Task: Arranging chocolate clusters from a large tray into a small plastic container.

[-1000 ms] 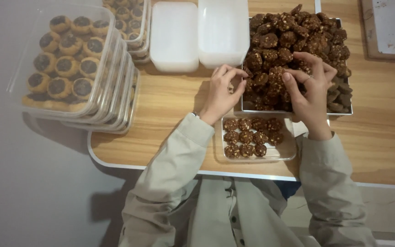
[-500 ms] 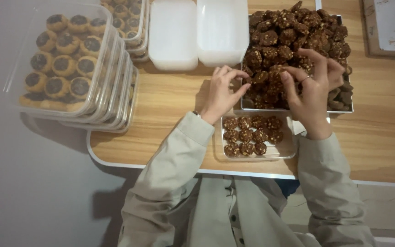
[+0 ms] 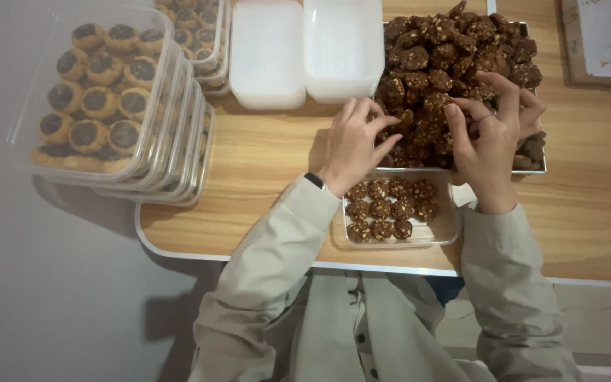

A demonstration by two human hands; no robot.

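Observation:
A metal tray heaped with dark brown nut-covered cookies stands on the wooden table. My left hand rests at the heap's left edge, fingers curled against the cookies. My right hand, with a ring on it, reaches into the heap, fingers pinching among the cookies; whether either hand grips one is hidden. Just in front of the tray, between my wrists, lies a clear plastic box part filled with rows of the same cookies.
A stack of clear lidded boxes of round yellow cookies with dark centres stands at the left, overhanging the table's edge. Two white lids or boxes lie behind. A framed board sits at the far right. The table's front edge is near my body.
Both hands have shifted slightly within the cookie heap; the right hand's fingers have spread and moved a little to the right. The clear box has not moved.

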